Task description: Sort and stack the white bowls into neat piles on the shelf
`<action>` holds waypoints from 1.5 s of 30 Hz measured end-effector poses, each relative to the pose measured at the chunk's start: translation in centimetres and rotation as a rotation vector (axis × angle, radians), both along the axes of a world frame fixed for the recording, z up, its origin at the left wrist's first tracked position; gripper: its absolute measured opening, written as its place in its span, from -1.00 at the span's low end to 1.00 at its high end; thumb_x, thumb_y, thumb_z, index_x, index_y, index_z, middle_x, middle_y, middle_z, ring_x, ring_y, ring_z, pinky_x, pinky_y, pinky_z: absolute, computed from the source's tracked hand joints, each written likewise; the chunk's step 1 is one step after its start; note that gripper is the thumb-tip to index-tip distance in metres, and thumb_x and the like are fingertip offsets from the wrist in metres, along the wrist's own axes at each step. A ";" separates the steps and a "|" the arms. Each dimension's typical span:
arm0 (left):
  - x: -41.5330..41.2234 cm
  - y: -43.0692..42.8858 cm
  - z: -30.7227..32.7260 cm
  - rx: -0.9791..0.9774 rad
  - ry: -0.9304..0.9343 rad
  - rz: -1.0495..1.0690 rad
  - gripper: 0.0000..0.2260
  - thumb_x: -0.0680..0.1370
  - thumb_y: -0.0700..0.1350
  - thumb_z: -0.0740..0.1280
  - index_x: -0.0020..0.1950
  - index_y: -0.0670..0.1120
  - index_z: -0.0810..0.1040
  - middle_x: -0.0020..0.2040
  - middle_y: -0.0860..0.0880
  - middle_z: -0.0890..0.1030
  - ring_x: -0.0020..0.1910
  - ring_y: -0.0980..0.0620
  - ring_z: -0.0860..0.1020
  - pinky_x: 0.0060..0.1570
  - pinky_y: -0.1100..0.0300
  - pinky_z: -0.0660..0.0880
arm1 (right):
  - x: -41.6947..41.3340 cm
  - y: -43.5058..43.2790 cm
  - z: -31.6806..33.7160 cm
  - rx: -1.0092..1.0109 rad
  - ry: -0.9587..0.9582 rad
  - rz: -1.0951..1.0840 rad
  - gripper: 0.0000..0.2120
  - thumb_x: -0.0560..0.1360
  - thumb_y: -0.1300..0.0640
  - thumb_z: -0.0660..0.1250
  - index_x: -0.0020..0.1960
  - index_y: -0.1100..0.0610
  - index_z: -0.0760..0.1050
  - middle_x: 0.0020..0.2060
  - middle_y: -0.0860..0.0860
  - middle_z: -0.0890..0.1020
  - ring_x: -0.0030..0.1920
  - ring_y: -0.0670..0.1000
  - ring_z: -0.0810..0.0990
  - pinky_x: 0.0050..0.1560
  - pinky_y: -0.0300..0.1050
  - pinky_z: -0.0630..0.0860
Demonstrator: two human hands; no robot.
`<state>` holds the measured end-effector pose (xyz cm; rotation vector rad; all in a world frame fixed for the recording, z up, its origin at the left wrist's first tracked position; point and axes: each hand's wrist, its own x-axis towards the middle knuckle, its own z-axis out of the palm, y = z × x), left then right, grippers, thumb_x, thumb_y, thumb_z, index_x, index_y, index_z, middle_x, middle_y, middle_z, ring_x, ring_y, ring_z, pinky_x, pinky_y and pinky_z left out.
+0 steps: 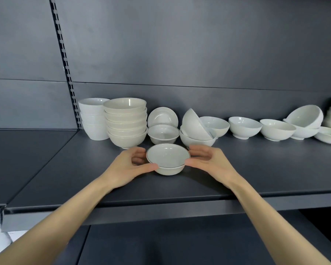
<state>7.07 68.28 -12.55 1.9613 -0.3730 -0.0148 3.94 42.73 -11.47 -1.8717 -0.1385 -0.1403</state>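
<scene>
Dark grey shelf [65, 169] with a matching slotted back panel [180, 54]; white bowls stand along its rear edge. At far left, a pile of tall cups [93, 119]; touching it, a neat cream stack [126, 123] several bowls high. Beside that, a rimmed bowl [163, 133] stands upright with a saucer [162, 116] propped on edge behind it. Further right, a tilted bowl [194, 124] leans inside another, and loose bowls [245, 127] run on toward the right edge, some tipped or overlapping and still unsorted.

At front centre, the small pile [168, 159], apparently two line-rimmed bowls nested one in the other, rests on the shelf. The left hand [128, 167] and right hand [210, 163] cup it from either side. Each thumb touches the rim on the near side; the fingers behind are blurred, so a firm clasp cannot be confirmed, though both hands seem to close on the pile.

Step in hand, as judged: gathering the line-rimmed bowls into one pile. The rimmed bowl behind appears to match. The next move likely calls for seating it squarely on the pile, or carrying the pile back into line beside the cream stack. Care is needed to keep rims level and clear of the tilted bowl close by on the right.
</scene>
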 end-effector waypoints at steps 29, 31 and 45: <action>7.2 -12.6 5.7 0.088 -0.036 -0.013 -0.53 0.47 -0.08 0.46 0.35 -0.13 0.44 0.07 -0.09 0.62 -0.02 0.01 0.60 -0.20 0.48 0.43 | 6.9 -9.1 1.4 -0.013 -0.040 0.025 -0.83 0.42 0.14 0.49 0.00 -0.01 0.63 0.00 0.14 0.69 0.12 0.20 0.60 0.19 0.13 0.54; 7.1 -12.7 5.7 0.078 -0.033 -0.009 -0.56 0.47 -0.10 0.46 0.31 -0.11 0.46 0.09 -0.14 0.63 -0.04 -0.01 0.60 -0.26 0.51 0.43 | 7.0 -9.2 1.3 -0.009 -0.044 0.027 -0.83 0.41 0.12 0.50 -0.02 -0.04 0.64 -0.03 0.09 0.71 0.09 0.17 0.62 0.19 0.11 0.55; 4.9 -17.4 5.3 0.108 -0.082 -0.013 -0.54 0.36 0.03 0.56 0.15 -0.11 0.53 -0.05 -0.18 0.68 -0.02 -0.14 0.64 0.16 -0.06 0.52 | 4.6 -15.3 1.4 0.005 -0.038 0.077 -0.82 0.41 0.20 0.49 -0.01 0.04 0.62 -0.07 -0.01 0.73 0.05 0.01 0.67 0.11 -0.11 0.60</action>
